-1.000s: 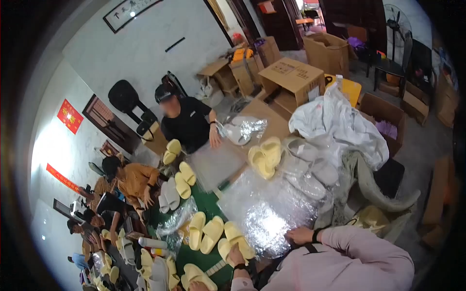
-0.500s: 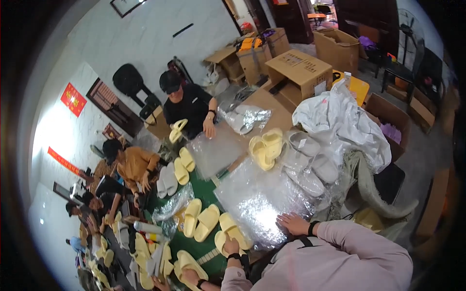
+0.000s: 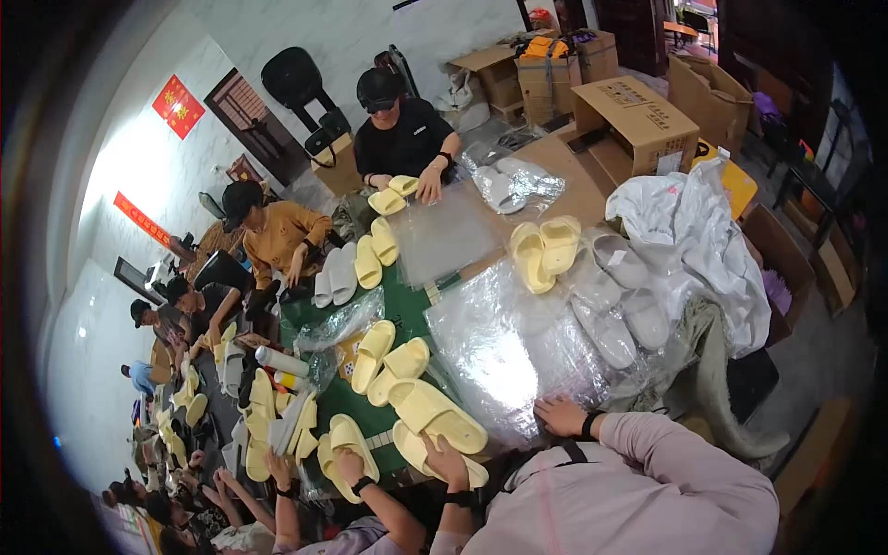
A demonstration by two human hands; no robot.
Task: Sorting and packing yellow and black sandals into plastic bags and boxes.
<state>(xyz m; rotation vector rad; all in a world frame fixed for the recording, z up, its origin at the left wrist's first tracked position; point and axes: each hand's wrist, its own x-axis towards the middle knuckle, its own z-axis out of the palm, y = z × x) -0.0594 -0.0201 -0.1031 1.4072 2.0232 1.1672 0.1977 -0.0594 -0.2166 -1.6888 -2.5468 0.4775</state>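
My left hand (image 3: 449, 462) is closed on a pair of pale yellow slide slippers (image 3: 437, 414) at the near edge of the green table; one slipper overlaps the other. My right hand (image 3: 559, 415) lies flat, fingers spread, on a stack of clear plastic bags (image 3: 481, 342). Beyond my left hand another yellow pair (image 3: 400, 370) rests on the table. Beyond the bags sits a yellow pair (image 3: 544, 252), and grey slippers in clear plastic (image 3: 603, 328) lie to its right.
On my left a co-worker's hand (image 3: 350, 466) is on a yellow slipper. Across the table a person in black (image 3: 402, 139) handles slippers beside clear bags (image 3: 449, 236). White sacking (image 3: 694, 240) and an open cardboard box (image 3: 634, 120) stand at the right.
My view has shifted, so the scene sits further right. The slippers at my left hand now overlap more. The person across has lowered a yellow pair to the table.
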